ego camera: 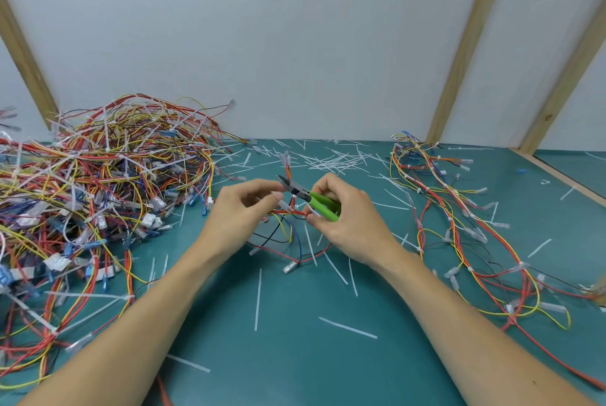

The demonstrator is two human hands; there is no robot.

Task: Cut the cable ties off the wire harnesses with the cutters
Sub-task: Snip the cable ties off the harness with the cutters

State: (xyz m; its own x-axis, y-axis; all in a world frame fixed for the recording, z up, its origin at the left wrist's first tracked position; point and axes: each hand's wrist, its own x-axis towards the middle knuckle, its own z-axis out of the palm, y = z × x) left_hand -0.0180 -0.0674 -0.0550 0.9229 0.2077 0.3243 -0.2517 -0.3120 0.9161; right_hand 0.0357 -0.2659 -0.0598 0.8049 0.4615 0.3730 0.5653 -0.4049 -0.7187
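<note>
Head view: my right hand [347,215] has its grip clamped on the green-handled cutters [308,199], blades parted and pointing up-left, tips just beside the left fingertips [277,197]. My left hand [239,212] pinches the small wire harness [288,225] held between both hands; its red, yellow, blue and black leads hang down to the teal counter [295,356]. A white cable tie [295,198] on that harness sits right under the cutter head; I can't tell if the blades touch it. Big tangled pile of tied harnesses [91,195] on the counter to the left. Looser harnesses [465,225] spread out to the right. Cut tie strips [334,159] are scattered beyond the hands and near my forearms. White wall panel [295,38] with wooden battens behind.
</note>
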